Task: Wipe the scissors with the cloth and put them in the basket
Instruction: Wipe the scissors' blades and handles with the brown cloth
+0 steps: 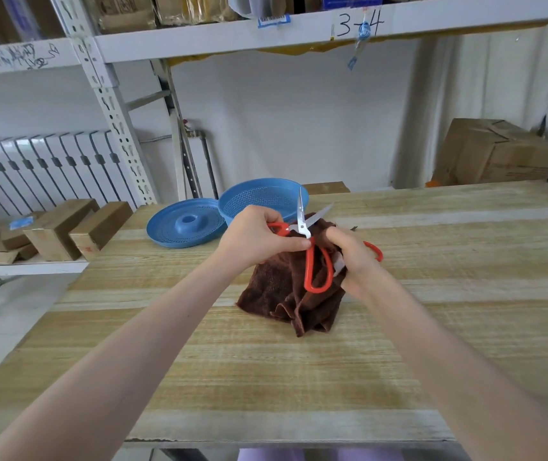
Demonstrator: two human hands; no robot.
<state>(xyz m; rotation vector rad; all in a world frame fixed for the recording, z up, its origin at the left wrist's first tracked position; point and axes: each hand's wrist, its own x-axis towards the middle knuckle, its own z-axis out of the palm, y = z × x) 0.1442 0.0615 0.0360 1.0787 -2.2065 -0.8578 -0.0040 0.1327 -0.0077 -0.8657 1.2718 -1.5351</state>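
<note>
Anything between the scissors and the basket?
Nothing visible. The left hand holds the scissors just in front of the blue basket, whose top is open; its lid lies on the table beside it, to the left.

Just one view here — a wide-angle camera worn on the person's head, looking forward and down across the wooden table (432,344). It sits close: both forearms run in from the bottom corners, and the left hand (256,239), right hand (357,257), scissors (303,222) and cloth (276,287) land near mid-frame. It faces the white wall (299,111) behind the table — the shelf beam (232,36) crosses the top, and the table's near edge shows at the bottom.
</note>
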